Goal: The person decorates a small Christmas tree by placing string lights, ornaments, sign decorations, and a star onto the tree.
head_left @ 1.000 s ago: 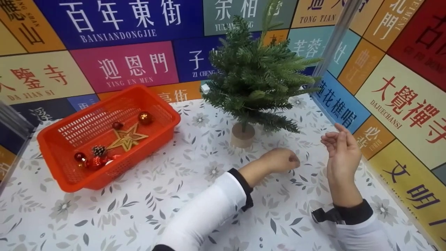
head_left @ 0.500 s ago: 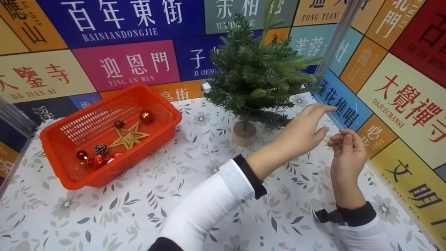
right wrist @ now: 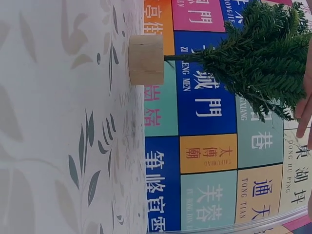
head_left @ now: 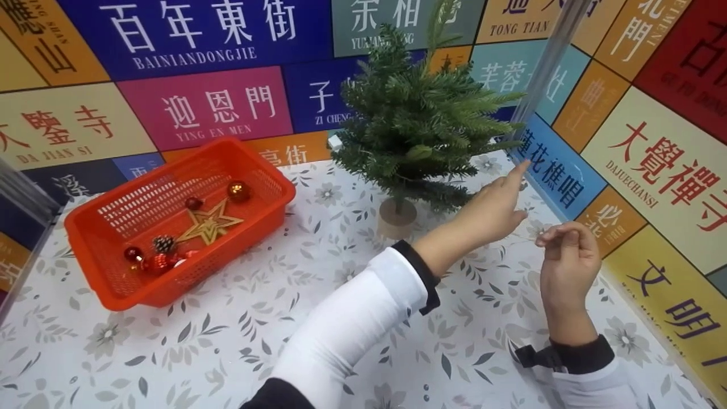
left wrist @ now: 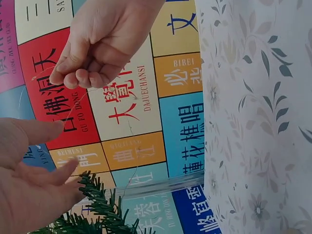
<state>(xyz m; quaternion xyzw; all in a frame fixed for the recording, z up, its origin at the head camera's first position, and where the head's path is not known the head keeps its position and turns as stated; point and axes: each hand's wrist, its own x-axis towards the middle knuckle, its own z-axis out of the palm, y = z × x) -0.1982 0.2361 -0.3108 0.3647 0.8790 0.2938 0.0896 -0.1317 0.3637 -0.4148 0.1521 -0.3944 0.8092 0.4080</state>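
A small artificial Christmas tree stands upright on a round wooden base. At its right side my left hand reaches out, fingers extended and thumb apart, just beside the branches. My right hand is raised further right, its fingertips curled and pinched together. The left wrist view shows a thin, fine wire running from those pinched fingertips towards the tree. Part of the wire passes close to the left fingertips. A small white box sits at the tree's left edge.
An orange plastic basket stands on the left, holding a gold star, a pinecone and several red and gold baubles. Printed panels wall the table at the back and right, with a clear corner post.
My left hand has moved up and right from in front of the tree base to the branches' right side, its fingers extending. The right hand has shifted slightly right, its fingers curling more.
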